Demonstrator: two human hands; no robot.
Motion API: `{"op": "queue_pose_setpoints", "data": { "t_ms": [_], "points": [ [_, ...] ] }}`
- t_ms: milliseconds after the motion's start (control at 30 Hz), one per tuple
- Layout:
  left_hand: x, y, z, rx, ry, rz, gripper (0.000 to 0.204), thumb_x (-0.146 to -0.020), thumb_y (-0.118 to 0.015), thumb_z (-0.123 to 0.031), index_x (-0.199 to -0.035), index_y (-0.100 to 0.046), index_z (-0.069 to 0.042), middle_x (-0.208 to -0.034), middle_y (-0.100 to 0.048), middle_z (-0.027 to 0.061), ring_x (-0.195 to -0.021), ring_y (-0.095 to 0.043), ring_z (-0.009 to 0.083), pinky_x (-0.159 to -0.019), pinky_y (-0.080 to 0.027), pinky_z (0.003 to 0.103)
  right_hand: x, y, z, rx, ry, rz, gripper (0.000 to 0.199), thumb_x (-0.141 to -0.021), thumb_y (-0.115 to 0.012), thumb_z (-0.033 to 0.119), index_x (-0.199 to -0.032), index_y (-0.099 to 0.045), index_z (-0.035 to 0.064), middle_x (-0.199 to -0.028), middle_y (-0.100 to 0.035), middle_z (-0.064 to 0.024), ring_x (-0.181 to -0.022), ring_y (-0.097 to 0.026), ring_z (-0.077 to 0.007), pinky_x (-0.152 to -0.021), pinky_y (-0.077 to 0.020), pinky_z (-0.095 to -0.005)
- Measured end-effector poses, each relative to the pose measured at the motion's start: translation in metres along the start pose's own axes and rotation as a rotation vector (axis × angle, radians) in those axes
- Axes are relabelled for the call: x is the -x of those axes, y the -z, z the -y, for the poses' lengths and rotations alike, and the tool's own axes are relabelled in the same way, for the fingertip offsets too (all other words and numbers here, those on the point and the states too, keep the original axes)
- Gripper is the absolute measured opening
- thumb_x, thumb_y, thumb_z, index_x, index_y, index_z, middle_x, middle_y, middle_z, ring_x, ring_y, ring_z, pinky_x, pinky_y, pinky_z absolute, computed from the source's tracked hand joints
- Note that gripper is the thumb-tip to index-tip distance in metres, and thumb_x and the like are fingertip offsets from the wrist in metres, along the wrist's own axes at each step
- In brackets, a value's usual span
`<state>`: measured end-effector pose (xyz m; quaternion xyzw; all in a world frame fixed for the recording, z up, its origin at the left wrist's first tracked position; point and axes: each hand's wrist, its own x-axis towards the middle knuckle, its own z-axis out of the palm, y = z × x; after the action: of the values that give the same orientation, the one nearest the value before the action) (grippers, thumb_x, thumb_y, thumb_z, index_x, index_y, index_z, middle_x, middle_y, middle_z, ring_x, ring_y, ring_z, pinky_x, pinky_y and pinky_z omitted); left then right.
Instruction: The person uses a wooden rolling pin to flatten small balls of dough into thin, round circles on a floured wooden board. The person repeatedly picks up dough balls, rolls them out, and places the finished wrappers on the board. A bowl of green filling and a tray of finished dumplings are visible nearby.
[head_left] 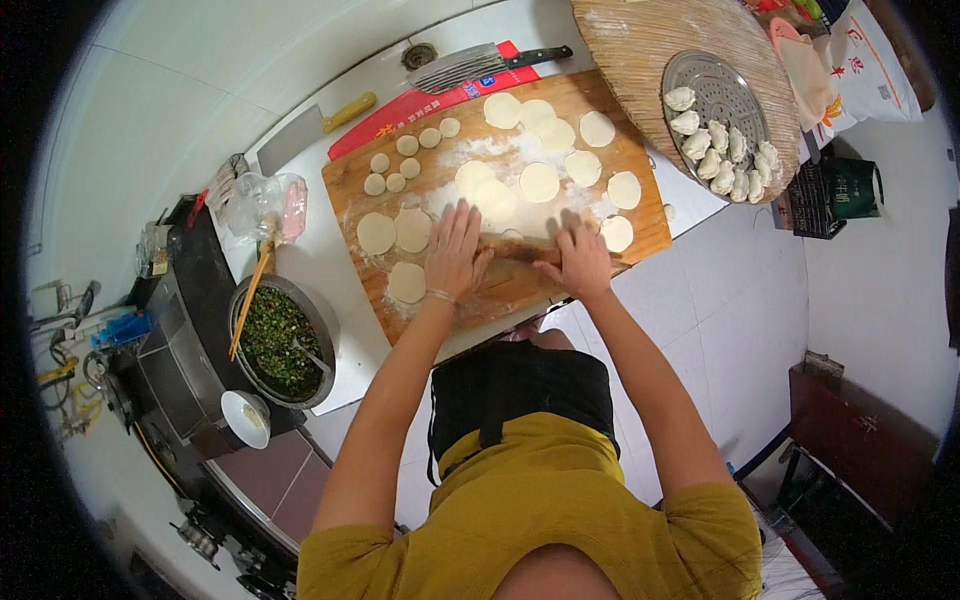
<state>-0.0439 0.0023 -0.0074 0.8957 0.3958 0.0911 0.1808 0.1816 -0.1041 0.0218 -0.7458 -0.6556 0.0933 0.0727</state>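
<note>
My left hand (pixel 457 252) lies with its fingers stretched forward over one end of a wooden rolling pin (pixel 520 251). At the other end, my right hand (pixel 583 260) rests with fingers spread, not wrapped round the pin. A small piece of dough (pixel 512 235) shows at the pin's far edge. All this is on a floured wooden board (pixel 395 322). Thin round dough wrappers (pixel 540 182) lie beyond the pin, some overlapping. More wrappers (pixel 376 233) sit left of my left hand. Several small dough discs (pixel 408 145) are at the board's far left.
A metal bowl of chopped green filling (pixel 281 340) with chopsticks (pixel 249 305) stands left, near a white bowl (pixel 246 419). Behind the board lie a cleaver (pixel 290 142) and a patterned knife (pixel 460 72). Filled dumplings (pixel 722 172) sit on a perforated metal plate (pixel 708 72) at right.
</note>
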Motion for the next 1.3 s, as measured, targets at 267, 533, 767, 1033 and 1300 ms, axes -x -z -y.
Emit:
{"op": "queue_pose_setpoints", "data": {
  "t_ms": [267, 533, 767, 1033, 1300],
  "points": [
    [-0.062, -0.003, 0.007, -0.069, -0.042, -0.077, 0.069, -0.087, -0.06, -0.038, -0.144, -0.039, -0.004, -0.152, -0.032, 0.018, -0.14, -0.028, 0.0396, -0.115, -0.02, 0.055, -0.032, -0.014, -0.006, 0.109, -0.263, -0.097, 0.074, -0.092, -0.045, 0.055, -0.152, -0.026, 0.0156, -0.158, -0.015, -0.0207, -0.146, -0.011, -0.0396, -0.116, -0.0055, -0.0598],
    [-0.007, 0.0, -0.003, -0.01, -0.001, 0.017, 0.07, -0.088, -0.059, -0.041, -0.144, -0.038, -0.004, -0.153, -0.031, 0.019, -0.14, -0.028, 0.0396, -0.115, -0.02, 0.054, 0.006, -0.021, 0.003, 0.113, -0.205, -0.011, 0.078, -0.09, -0.05, 0.055, -0.153, -0.023, 0.0178, -0.158, -0.017, -0.0205, -0.144, -0.017, -0.0416, -0.114, -0.0093, -0.0634],
    [-0.055, 0.002, -0.006, -0.042, 0.031, -0.012, 0.071, -0.089, -0.058, -0.038, -0.147, -0.033, -0.005, -0.155, -0.027, 0.0199, -0.141, -0.024, 0.042, -0.115, -0.019, 0.055, -0.029, -0.019, -0.007, 0.126, -0.284, -0.036, 0.074, -0.094, -0.047, 0.049, -0.154, -0.02, 0.0163, -0.159, -0.012, -0.0178, -0.147, -0.009, -0.0383, -0.115, -0.0073, -0.0626],
    [0.011, 0.011, -0.012, 0.058, -0.045, -0.081, 0.066, -0.088, -0.06, -0.033, -0.142, -0.039, -0.001, -0.152, -0.03, 0.0214, -0.138, -0.029, 0.0417, -0.115, -0.022, 0.05, 0.041, -0.019, 0.008, -0.155, -0.034, 0.082, 0.039, -0.084, -0.066, 0.027, -0.115, -0.053, 0.0085, -0.107, -0.054, -0.0119, -0.102, -0.053, -0.0327, -0.092, -0.04, -0.0471],
    [0.013, -0.003, -0.066, 1.309, 0.735, -0.193, 0.041, -0.099, -0.048, -0.024, -0.131, -0.049, 0.001, -0.127, -0.052, 0.0133, -0.116, -0.05, 0.0243, -0.1, -0.039, 0.038, 0.071, 0.008, 0.009, -1.502, -0.623, 0.523, 0.03, -0.095, -0.061, 0.029, -0.106, -0.059, 0.0015, -0.088, -0.059, -0.0052, -0.078, -0.054, -0.0163, -0.069, -0.047, -0.0299]
  ]
}}
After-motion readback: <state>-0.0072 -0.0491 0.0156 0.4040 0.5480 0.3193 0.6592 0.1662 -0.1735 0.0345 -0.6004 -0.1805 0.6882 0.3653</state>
